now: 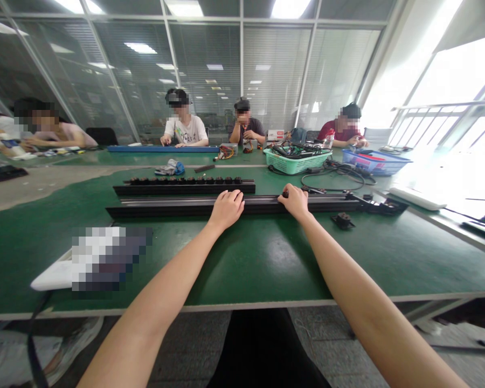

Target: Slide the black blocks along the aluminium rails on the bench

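Note:
A long black metal channel (170, 209) lies across the green table in front of me, its open side up. My left hand (227, 207) grips it near the middle, with bent fingers over its far side. Farther right, my right hand (296, 201) is closed at the channel, and a small black part (285, 193) shows at its fingertips; its exact shape is mostly hidden. Behind lies a shorter black channel (178, 189) with a row of several black round-topped modules (186, 181) along it. One loose black module (343, 220) sits on the table right of my right hand.
Toward the back right stand a green basket (295, 163) of cables and a blue basket (374, 166). A black cable (359, 186) loops nearby. Blue-grey gloves (172, 167) lie behind the channels. A partly blurred white object (56, 272) is front left. Several people sit across the table.

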Tool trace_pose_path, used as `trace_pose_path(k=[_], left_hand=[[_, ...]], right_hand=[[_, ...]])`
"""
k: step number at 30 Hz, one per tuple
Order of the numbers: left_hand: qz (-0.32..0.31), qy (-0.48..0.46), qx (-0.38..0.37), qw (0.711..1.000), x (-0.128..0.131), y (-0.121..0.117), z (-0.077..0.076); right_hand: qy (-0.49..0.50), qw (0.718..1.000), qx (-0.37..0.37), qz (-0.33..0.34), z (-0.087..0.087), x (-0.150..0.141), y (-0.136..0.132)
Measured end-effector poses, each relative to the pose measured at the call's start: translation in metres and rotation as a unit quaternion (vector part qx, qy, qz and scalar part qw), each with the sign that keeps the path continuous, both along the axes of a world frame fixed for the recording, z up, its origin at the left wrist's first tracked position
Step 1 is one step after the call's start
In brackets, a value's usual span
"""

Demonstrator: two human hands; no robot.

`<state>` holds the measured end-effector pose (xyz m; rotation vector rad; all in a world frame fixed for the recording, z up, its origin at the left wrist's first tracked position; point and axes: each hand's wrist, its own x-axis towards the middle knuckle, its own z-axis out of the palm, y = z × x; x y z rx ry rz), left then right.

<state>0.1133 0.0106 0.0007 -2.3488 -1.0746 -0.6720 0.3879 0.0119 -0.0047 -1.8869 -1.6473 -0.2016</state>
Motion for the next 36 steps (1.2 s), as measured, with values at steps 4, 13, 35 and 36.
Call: trace_pose_path(k=[4,13,35,36], left_hand=[[-0.002,0.0,0.002,1.0,-0.0004,0.0003,-0.0001],[-0.005,-0.007,-0.002,1.0,-0.0005,-0.0002,-0.0003],[-0.006,-0.012,-0.008,1.0,-0.0007,-0.0002,-0.0003],[-0.006,-0.012,-0.007,1.0,-0.0007,-0.0001,-0.0005]], right_hand=[[-0.002,1.0,0.0,0.0,0.0001,0.0007,0.0001],[-0.005,1.0,-0.004,-0.006,0.0007,0.0012,0.0002],[-0.02,1.0,-0.007,-0.02,0.0028,0.0008,-0.0055],[-0.022,1.0,-0.007,-0.021,0.0026,0.0008,-0.0055]])
